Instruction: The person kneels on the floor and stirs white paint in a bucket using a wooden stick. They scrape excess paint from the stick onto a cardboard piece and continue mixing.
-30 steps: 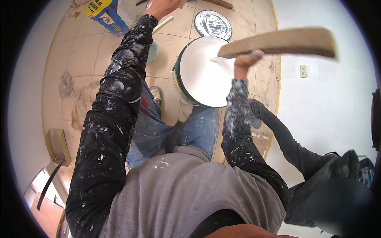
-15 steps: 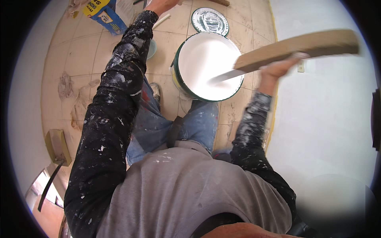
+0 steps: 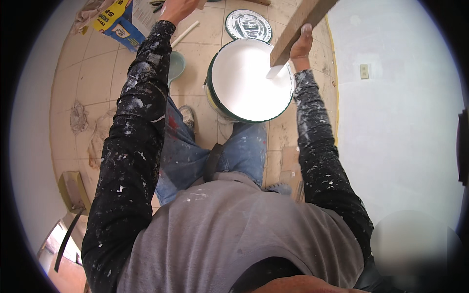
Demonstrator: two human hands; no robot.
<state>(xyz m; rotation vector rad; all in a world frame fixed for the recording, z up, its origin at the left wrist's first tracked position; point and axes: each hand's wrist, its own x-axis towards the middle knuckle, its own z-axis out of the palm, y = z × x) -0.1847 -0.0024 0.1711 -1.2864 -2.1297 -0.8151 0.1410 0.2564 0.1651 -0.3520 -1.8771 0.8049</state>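
Observation:
A round bucket [image 3: 210,80] with a dark green rim stands on the floor in front of my legs, holding smooth white paint [image 3: 244,83]. My right hand [image 3: 301,46] grips a long wooden plank [image 3: 303,29] over the bucket's right side. The plank slants up and right, out of the frame; its lower, white-coated end [image 3: 277,71] reaches into the paint. My left hand [image 3: 180,9] is at the upper edge, left of the bucket, its fingers largely cut off, so what it holds cannot be made out.
Beyond the bucket lies a paint-smeared lid [image 3: 248,25]. A pale green dipper [image 3: 176,65], a white stick [image 3: 185,34] and a blue-yellow bag [image 3: 119,24] are on the left. A trough-like tray [image 3: 74,190] sits by the left wall. A white wall [image 3: 391,127] rises on the right.
The plank has swung from nearly level, pointing right, to a steeper slant toward the far side. My right hand has moved left and farther away. My left hand has shifted slightly left.

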